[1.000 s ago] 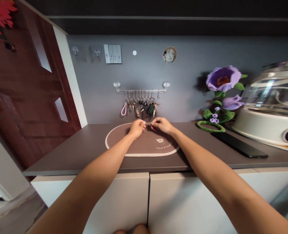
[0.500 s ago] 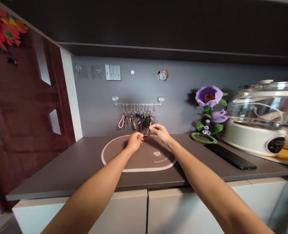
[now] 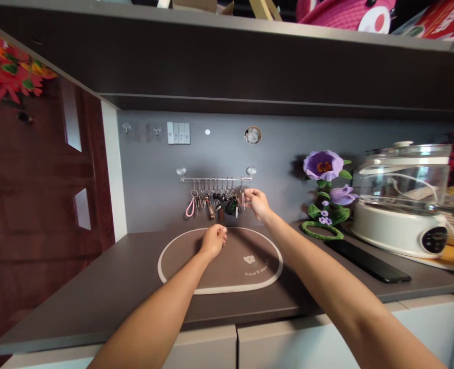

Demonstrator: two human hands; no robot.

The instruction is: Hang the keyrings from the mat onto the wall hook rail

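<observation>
My right hand (image 3: pixel 256 204) pinches a small bunch of keys (image 3: pixel 243 200) at the right end of the metal hook rack (image 3: pixel 216 179). The ring of this bunch is up at the last hook. Beside it, along the rack, hang several key rings, among them a pink loop strap (image 3: pixel 190 207), a brown tag (image 3: pixel 210 209) and a dark car key fob (image 3: pixel 232 206). Lower down, my left hand (image 3: pixel 214 241) hovers over the brown oval mat (image 3: pixel 196 271) with its fingers curled closed. What they hold, if anything, is hidden.
A purple flower ornament (image 3: pixel 323 166), a black phone (image 3: pixel 369 260) and a clear-topped white appliance (image 3: pixel 396 225) stand or lie to the right on the dark counter (image 3: pixel 107 287). A dark shelf (image 3: pixel 227 61) overhangs the wall. A reddish door (image 3: pixel 38 205) is at left.
My right hand has moved the keys up and right, from below the rack to its last hook. My left hand stays closed over the mat. The view has tilted up.
</observation>
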